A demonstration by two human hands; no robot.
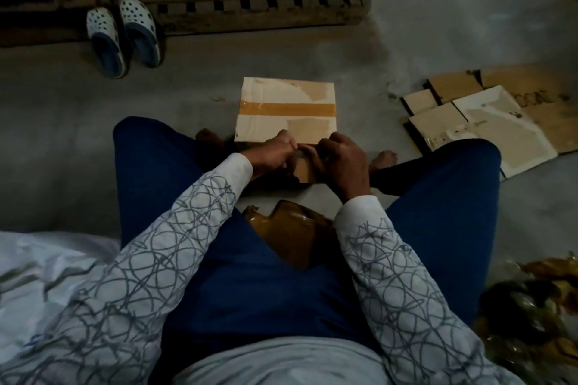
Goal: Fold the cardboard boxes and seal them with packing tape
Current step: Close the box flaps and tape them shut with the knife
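A folded cardboard box (286, 94) lies on the floor in front of my crossed legs, with a strip of brown packing tape (286, 109) across its top. At its near edge my left hand (270, 156) and my right hand (341, 159) meet, fingers curled around a brown tape roll (301, 170) held between them. The fingertips pinch at the roll's upper rim; the tape end itself is hidden by the fingers. A crumpled wad of used brown tape (287, 228) lies in my lap.
Flattened cardboard boxes (478, 122) are stacked on the floor at the right. A pair of white and blue clogs (125, 34) stands at the back left beside a wooden pallet (250, 3). Crumpled tape and plastic scraps (531, 306) pile at the lower right.
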